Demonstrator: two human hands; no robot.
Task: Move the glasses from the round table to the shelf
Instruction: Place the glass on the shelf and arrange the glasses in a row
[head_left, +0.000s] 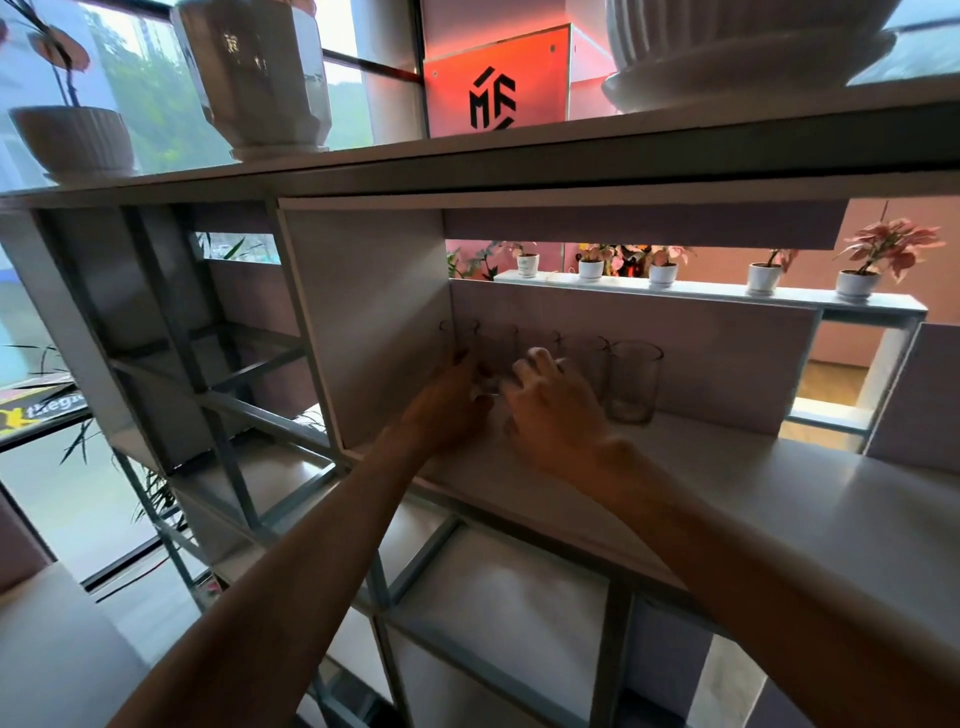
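Left hand (448, 408), right hand (558, 415) among glasses (631, 382) at shelf (727, 467) left wall.

Your open room lies at 3 o'clock of the end glass (634, 382), over bare shelf board (737, 467). At 9 o'clock the side panel (374, 322) walls you in. At 12 o'clock the row of glasses (587, 358) and the back panel (727, 358) block you.

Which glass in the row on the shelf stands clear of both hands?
The rightmost glass, at the row's right end, fully visible; the others sit partly behind the left hand and right hand.
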